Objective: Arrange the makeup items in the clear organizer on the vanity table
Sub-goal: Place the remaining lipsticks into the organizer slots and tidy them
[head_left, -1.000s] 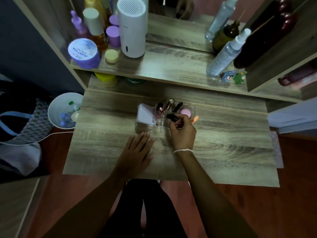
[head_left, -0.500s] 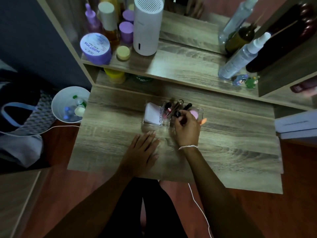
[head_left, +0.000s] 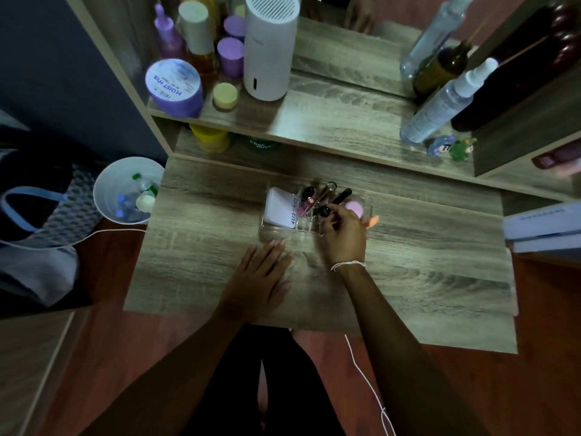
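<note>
The clear organizer [head_left: 276, 230] sits mid-table on the wooden vanity [head_left: 424, 262]. A white compact [head_left: 278, 207] fills its left compartment. A pink-and-black tube [head_left: 307, 198], a metal tool [head_left: 328, 187] and a black stick [head_left: 343, 195] stand in its middle slots, with a pink sponge [head_left: 355, 206] at the right. My right hand [head_left: 345, 236] reaches into the middle slots, fingers closed on a black-capped tube [head_left: 323, 211]. An orange item [head_left: 373, 221] peeks out beside that hand. My left hand [head_left: 261, 275] rests flat on the table in front of the organizer, holding nothing.
The shelf behind holds a white cylinder [head_left: 270, 48], a purple jar [head_left: 174, 84], purple bottles [head_left: 231, 56] and spray bottles [head_left: 440, 105]. Two small figurines [head_left: 452, 146] stand at its right. A white bucket [head_left: 125, 196] stands on the floor at the left. A white cable [head_left: 367, 382] hangs below the table.
My right hand has brought the black-capped tube down into the organizer's middle slots. The view has shifted slightly; my left hand stays flat in place.
</note>
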Motion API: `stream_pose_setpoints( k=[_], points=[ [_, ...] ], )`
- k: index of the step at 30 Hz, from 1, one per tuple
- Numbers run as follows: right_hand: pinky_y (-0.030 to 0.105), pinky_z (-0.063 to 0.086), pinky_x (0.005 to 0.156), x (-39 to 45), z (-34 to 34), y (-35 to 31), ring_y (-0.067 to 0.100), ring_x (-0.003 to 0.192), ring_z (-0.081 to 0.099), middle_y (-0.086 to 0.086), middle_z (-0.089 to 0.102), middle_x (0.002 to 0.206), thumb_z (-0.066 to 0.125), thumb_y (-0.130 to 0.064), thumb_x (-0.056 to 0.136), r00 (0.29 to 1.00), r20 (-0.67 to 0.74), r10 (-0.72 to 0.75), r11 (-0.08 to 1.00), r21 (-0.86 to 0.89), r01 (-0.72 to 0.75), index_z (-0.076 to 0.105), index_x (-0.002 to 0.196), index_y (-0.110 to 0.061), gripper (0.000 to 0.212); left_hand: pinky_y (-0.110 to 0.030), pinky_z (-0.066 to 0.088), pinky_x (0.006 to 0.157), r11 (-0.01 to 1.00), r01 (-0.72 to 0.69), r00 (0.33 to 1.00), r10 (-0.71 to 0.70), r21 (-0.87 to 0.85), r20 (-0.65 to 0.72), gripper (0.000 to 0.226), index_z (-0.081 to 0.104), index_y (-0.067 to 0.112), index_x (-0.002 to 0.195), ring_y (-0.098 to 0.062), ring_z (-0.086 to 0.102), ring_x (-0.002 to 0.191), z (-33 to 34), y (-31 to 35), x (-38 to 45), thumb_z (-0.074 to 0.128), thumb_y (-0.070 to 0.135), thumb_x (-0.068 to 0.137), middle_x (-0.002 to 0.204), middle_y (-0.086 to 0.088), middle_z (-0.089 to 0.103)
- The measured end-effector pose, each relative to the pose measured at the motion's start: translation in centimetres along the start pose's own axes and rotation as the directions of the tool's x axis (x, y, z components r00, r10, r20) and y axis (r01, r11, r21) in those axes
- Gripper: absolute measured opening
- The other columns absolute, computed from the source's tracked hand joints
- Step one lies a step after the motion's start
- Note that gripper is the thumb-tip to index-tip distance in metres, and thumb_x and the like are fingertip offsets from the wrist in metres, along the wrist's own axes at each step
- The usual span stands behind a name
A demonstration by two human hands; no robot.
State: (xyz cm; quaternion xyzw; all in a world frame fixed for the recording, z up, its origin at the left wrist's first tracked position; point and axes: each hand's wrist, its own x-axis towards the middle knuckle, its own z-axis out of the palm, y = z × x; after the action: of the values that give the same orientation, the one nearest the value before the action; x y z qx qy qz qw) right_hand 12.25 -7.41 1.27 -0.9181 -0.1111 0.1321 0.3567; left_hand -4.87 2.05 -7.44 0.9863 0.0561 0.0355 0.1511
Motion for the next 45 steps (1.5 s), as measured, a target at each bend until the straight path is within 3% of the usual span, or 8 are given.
stream_pose_setpoints(
  k=[5, 12, 17, 21, 29, 35, 41, 45],
  points=[
    [0.051, 0.046, 0.099, 0.1, -0.1, -0.1, 0.03, 0.095, 0.064, 0.014, 0.068, 0.105, 0.06, -0.006, 0.083, 1.0, 0.012, 0.003, 1.0, -0.022, -0.002, 0.065, 0.115, -0.013, 0.033, -0.049, 0.024, 0.115, 1.0, -0.001, 1.0, 0.001, 0.0, 0.008, 0.054, 0.048, 0.019, 0.14, -0.024, 0.03, 0.143, 0.0, 0.0, 0.1, 0.043, 0.045, 0.093, 0.152, -0.008, 0.039],
    [0.033, 0.054, 0.084, -0.1, -0.3, -0.2, 0.018, 0.083, 0.064, 0.009, 0.071, 0.093, 0.074, -0.018, 0.077, 0.999, -0.042, 0.015, 1.0, 0.012, -0.015, 0.067, 0.11, -0.014, 0.033, -0.047, 0.022, 0.116, 1.0, -0.002, 1.0, 0.002, 0.012, 0.002, 0.055, 0.046, 0.019, 0.14, -0.025, 0.03, 0.143, 0.1, -0.1, 0.1, 0.046, 0.045, 0.092, 0.152, -0.008, 0.038],
    [0.024, 0.047, 0.075, -0.3, -0.1, -0.6, 0.02, 0.084, 0.067, 0.005, 0.072, 0.09, 0.077, -0.033, 0.075, 0.991, -0.131, 0.009, 1.0, -0.024, -0.012, 0.066, 0.1, -0.017, 0.032, -0.047, 0.017, 0.117, 1.0, -0.011, 1.0, 0.011, 0.01, 0.007, 0.055, 0.043, 0.019, 0.142, -0.025, 0.027, 0.144, 0.4, -0.2, 0.0, 0.042, 0.046, 0.093, 0.153, -0.009, 0.037],
    [0.033, 0.05, 0.08, -0.2, 0.2, -1.2, 0.024, 0.089, 0.067, 0.006, 0.07, 0.096, 0.074, -0.034, 0.077, 0.988, -0.152, -0.016, 0.998, -0.068, 0.006, 0.066, 0.1, -0.015, 0.031, -0.046, 0.017, 0.117, 1.0, -0.001, 1.0, 0.001, 0.01, 0.008, 0.056, 0.043, 0.02, 0.142, -0.024, 0.027, 0.144, 0.4, -0.3, 0.1, 0.042, 0.046, 0.093, 0.153, -0.008, 0.037],
    [0.032, 0.051, 0.075, -0.2, 0.2, -0.6, 0.024, 0.087, 0.067, 0.007, 0.07, 0.097, 0.073, -0.034, 0.079, 0.986, -0.162, -0.039, 0.996, -0.088, 0.024, 0.065, 0.1, -0.015, 0.029, -0.046, 0.019, 0.117, 1.0, -0.006, 1.0, 0.006, 0.007, -0.003, 0.055, 0.047, 0.019, 0.14, -0.024, 0.031, 0.143, 0.3, 0.1, 0.1, 0.045, 0.045, 0.092, 0.152, -0.008, 0.039],
    [0.023, 0.038, 0.072, 0.0, 0.4, -0.5, 0.023, 0.087, 0.068, 0.007, 0.073, 0.094, 0.074, -0.035, 0.078, 0.987, -0.161, -0.023, 0.996, -0.084, 0.009, 0.064, 0.098, -0.016, 0.029, -0.046, 0.018, 0.117, 1.0, -0.007, 1.0, 0.007, 0.003, 0.007, 0.054, 0.048, 0.018, 0.139, -0.025, 0.031, 0.143, -0.1, 0.0, 0.1, 0.044, 0.045, 0.092, 0.152, -0.009, 0.039],
    [0.028, 0.047, 0.072, -0.3, 0.1, -0.4, 0.024, 0.085, 0.068, 0.006, 0.071, 0.091, 0.075, -0.036, 0.077, 0.988, -0.15, -0.025, 0.999, -0.05, 0.017, 0.062, 0.1, -0.016, 0.033, -0.046, 0.017, 0.117, 1.0, 0.001, 0.999, -0.001, 0.001, 0.036, 0.055, 0.046, 0.019, 0.14, -0.025, 0.029, 0.143, -0.3, 0.1, 0.2, 0.043, 0.046, 0.092, 0.152, -0.009, 0.038],
    [0.029, 0.048, 0.068, -1.4, -0.3, 0.0, 0.026, 0.082, 0.067, 0.006, 0.07, 0.09, 0.071, -0.034, 0.08, 0.977, -0.2, -0.078, 0.996, -0.054, 0.068, 0.059, 0.105, -0.016, 0.033, -0.049, 0.025, 0.115, 0.999, -0.012, 1.0, 0.013, -0.036, 0.025, 0.05, 0.052, 0.015, 0.135, -0.027, 0.034, 0.141, -0.6, 0.1, 0.2, 0.043, 0.043, 0.094, 0.149, -0.012, 0.042]
  ],
)
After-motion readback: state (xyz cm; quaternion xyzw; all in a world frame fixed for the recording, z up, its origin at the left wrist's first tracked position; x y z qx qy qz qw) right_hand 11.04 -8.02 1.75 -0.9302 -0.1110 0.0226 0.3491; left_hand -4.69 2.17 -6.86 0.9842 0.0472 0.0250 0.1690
